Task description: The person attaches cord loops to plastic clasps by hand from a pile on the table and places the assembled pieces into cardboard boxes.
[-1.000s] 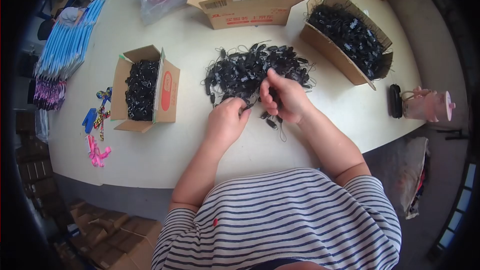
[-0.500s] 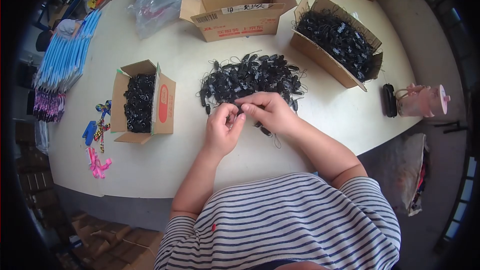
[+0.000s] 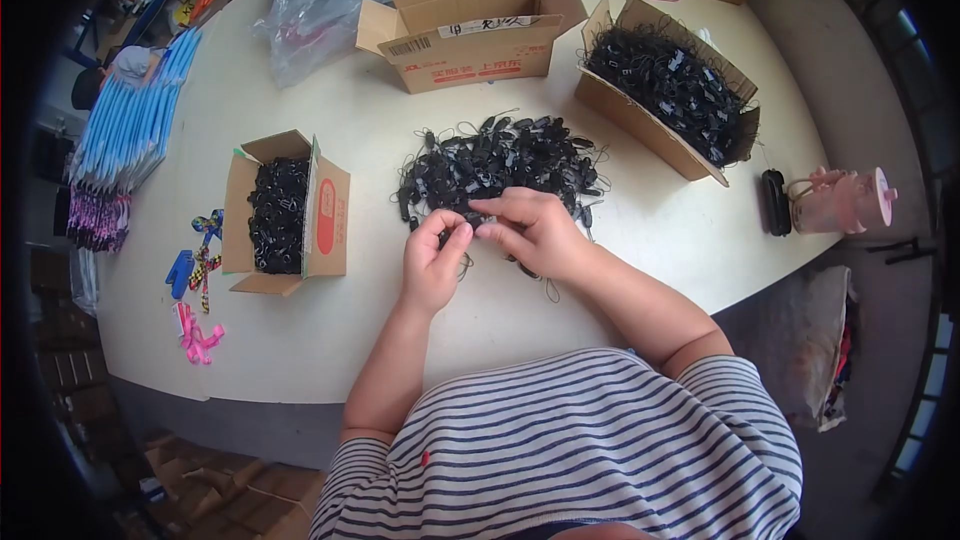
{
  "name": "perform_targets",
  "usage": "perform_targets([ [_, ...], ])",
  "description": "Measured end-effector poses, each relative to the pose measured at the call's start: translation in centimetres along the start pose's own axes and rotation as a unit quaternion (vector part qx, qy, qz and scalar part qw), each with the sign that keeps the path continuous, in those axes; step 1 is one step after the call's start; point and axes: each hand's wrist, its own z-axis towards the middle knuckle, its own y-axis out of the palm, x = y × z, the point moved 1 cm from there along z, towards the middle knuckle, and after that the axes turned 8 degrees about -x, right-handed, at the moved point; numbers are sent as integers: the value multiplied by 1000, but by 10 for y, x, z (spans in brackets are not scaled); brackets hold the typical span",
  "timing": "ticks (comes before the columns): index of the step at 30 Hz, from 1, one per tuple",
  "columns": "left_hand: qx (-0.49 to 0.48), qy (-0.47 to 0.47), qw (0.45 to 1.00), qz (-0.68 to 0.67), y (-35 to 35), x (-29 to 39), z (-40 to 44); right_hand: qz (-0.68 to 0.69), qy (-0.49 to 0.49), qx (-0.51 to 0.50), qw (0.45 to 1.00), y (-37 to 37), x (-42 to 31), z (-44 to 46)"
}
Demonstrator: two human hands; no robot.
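A small black clip [image 3: 474, 228] is between the tips of the two hands, in front of the black heap [image 3: 490, 155] on the bench [image 3: 275, 360]. The left hand [image 3: 432, 265] is closed at finger and thumb and seems to pinch the clip, but the fingers hide most of it. The right hand [image 3: 545, 235] is curled beside it, with a gap between finger and thumb; I cannot tell if it has hold of anything.

The clip looks very light. Its body looks hard and smooth, so it may slip a bit. Its thin loop [image 3: 465, 266] looks soft and bendy and could snag. The body is the best part to pinch.

One second ago, the right hand was up over the heap, away from the left. Now their tips are close together, and the loop shows below the left hand.
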Motion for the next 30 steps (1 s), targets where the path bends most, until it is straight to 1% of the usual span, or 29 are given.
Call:
perform_targets([
  [3, -44, -55, 996, -59, -4, 0, -1, 29, -39, -22, 999, 3, 2, -1],
  [9, -43, -79, 988, -127, 2, 4, 0, -48, -59, -8, 997, 3, 1, -2],
  [15, -51, -108, 978, -170, 3, 5, 0, -75, -78, 8, 994, 5, 2, -3],
  [18, -54, -111, 975, -185, 5, 8, -1, -66, -81, 10, 995, 4, 0, -3],
  [21, -66, -93, 976, -187, 3, 6, -1, -46, -75, 5, 996, 4, 0, -3],
  [24, -57, -78, 976, -195, 1, 7, -1, -27, -83, 8, 996, 2, 1, -3],
  [27, -23, -76, 969, -233, -2, 10, 0, 8, -70, 48, 996, -3, 2, 1],
  [28, -23, -74, 959, -274, -3, 11, 1, 12, -77, 61, 995, -4, 8, 2],
  [29, -24, -72, 946, -314, -6, 12, 1, 144, 21, 63, 987, -5, 9, 2],
  [30, -24, -69, 932, -354, -9, 13, 2, 272, 118, 63, 953, -7, 7, 2],
])
